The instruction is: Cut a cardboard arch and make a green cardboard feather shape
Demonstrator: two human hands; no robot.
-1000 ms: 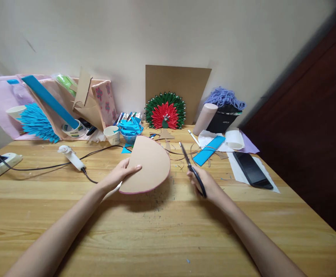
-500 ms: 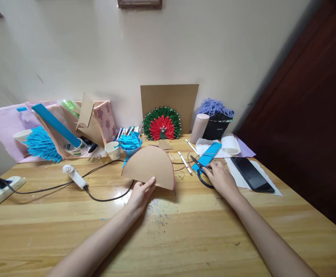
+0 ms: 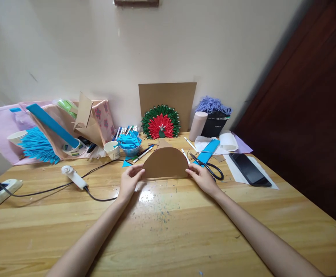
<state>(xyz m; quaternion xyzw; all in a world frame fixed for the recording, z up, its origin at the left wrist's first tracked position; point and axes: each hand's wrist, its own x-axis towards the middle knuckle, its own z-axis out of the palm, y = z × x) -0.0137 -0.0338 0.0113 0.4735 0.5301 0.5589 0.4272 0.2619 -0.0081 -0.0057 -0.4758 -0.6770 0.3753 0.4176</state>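
A brown cardboard half-disc (image 3: 165,164) stands upright between my hands, its curved edge up and its straight edge low, near the tabletop. My left hand (image 3: 131,180) pinches its left corner between thumb and fingers. At the opposite corner, my right hand (image 3: 202,177) grips the cardboard in the same way. Black-handled scissors (image 3: 214,169) lie just beyond my right hand, partly over a blue strip (image 3: 208,152). Behind the half-disc, a red and green peacock fan (image 3: 161,122) leans against a cardboard sheet (image 3: 168,94).
A white glue gun (image 3: 74,179) with a black cable lies left of my left hand. Further back are a bowl of blue pieces (image 3: 129,144) and a paper cup (image 3: 111,151). A phone (image 3: 249,169) rests on white paper at the right, near a pink bottle (image 3: 198,126).
The half-disc has tilted upright, with my left hand moved to its left corner. My right hand has left the scissors and taken the right corner. Pens beside the bowl now show.
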